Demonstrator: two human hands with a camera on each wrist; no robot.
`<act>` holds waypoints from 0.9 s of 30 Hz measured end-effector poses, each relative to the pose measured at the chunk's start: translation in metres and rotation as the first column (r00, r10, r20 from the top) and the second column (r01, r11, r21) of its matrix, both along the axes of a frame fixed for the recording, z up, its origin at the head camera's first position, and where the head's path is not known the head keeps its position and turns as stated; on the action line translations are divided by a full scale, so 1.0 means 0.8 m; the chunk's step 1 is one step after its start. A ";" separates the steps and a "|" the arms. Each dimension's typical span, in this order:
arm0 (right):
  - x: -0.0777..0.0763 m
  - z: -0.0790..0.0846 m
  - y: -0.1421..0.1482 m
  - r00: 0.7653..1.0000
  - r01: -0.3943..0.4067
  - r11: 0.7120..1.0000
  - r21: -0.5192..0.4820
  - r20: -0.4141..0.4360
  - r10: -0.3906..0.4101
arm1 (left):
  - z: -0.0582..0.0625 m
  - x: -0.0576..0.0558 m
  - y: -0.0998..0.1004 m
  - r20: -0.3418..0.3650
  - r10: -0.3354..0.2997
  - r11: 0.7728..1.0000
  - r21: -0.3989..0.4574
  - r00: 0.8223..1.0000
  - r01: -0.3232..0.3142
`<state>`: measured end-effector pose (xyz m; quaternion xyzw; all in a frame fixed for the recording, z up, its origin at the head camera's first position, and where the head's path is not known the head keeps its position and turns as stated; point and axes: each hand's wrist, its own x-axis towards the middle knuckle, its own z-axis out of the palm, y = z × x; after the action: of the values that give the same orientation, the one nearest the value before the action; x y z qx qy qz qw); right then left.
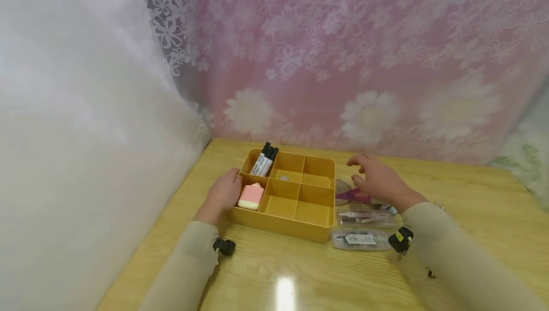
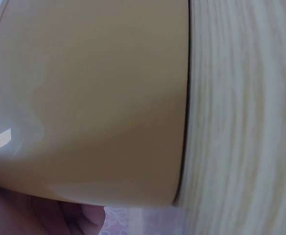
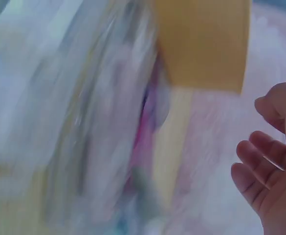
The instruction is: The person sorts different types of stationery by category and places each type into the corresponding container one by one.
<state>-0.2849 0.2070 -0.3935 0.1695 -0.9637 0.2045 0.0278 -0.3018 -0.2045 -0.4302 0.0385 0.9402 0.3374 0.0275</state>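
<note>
A yellow divided organizer box (image 1: 279,225) stands on the table. My left hand (image 1: 225,189) holds its left side, and the left wrist view shows curled fingers (image 2: 91,218) by the end of the smooth box wall (image 2: 94,98). In the front-left compartment lies a pink and cream bottle-shaped item (image 1: 251,195). Several black-capped markers (image 1: 263,162) lean in the back-left compartment. A small pale item (image 1: 284,178) sits in the back middle one. Just right of the box, my right hand (image 1: 381,180) hovers with nothing in it, its fingers loosely bent and apart from the thumb.
Right of the box lie pink-purple scissors (image 1: 358,196), a clear case (image 1: 364,217) with slim tools inside and another clear case (image 1: 360,239) with a white label. A small dark item (image 1: 431,274) is near the right sleeve. A pink floral curtain (image 1: 309,73) hangs behind the table.
</note>
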 end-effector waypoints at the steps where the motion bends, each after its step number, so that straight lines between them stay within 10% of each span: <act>1: 0.000 -0.002 0.013 1.000 0.010 1.000 0.014 0.008 -0.010 | 0.001 -0.001 0.002 0.001 0.000 1.000 0.006 1.000 0.000; 27: 0.014 -0.041 0.078 0.991 -0.067 0.976 0.209 0.124 0.041 | 0.002 0.000 0.003 0.019 0.010 0.999 0.041 1.000 -0.011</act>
<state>-0.2740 0.2697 -0.4265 0.1850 -0.9750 0.1105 -0.0537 -0.3015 -0.2019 -0.4283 0.0309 0.9329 0.3573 0.0336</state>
